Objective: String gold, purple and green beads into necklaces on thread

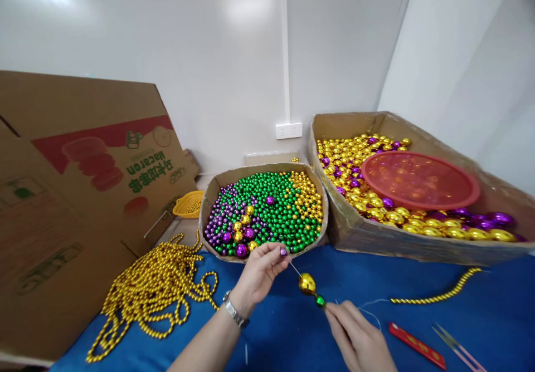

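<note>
My left hand (261, 269), with a watch on its wrist, pinches a small purple bead (283, 252) just in front of the box of small beads. A thin needle or stiff thread (295, 268) runs from this bead down to a large gold bead (307, 284). Just below it sits a smaller green bead (320, 300) on the same line. My right hand (359, 333) is closed at the green bead, its fingertips gripping the strand there; what lies inside the fingers is hidden.
A cardboard box (203, 216) holds green, purple and gold beads. A larger box (334, 227) holds gold and purple beads and a red basket (418, 180). Gold bead strings (154, 283) lie left. A red cutter (417, 345), tweezers (457, 347) and a short gold strand (438, 294) lie right.
</note>
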Demonstrator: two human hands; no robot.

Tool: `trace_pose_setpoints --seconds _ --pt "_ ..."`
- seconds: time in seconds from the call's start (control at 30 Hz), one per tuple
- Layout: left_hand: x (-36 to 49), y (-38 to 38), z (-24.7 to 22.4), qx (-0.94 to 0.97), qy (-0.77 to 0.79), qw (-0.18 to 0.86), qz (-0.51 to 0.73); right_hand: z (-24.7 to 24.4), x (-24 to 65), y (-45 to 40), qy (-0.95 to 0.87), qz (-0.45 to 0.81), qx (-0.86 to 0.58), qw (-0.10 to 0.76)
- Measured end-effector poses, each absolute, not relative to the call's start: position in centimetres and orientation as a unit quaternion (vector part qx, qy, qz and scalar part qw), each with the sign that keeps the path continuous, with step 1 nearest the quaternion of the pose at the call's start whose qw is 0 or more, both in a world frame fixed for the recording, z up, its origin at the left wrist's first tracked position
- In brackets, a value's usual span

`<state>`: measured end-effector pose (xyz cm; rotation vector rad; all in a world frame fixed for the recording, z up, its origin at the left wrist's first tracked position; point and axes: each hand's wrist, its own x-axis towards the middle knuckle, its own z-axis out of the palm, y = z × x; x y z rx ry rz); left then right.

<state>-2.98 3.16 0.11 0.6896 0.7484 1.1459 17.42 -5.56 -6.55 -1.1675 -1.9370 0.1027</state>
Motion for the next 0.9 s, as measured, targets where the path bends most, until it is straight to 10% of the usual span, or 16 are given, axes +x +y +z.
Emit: trace_pose_setpoints --seconds 0.67,0.9 --pt "-0.5 -0.6 -6.7 0.520 0.472 0.534 0.471 -12.0 19.8 -4.8 -0.773 0.030 -0.526 0.354" --pt "0.1 -2.6 -1.3 0.607 0.418 0.458 0.497 -7.5 18.0 -4.1 -0.794 0.013 -0.484 0.368"
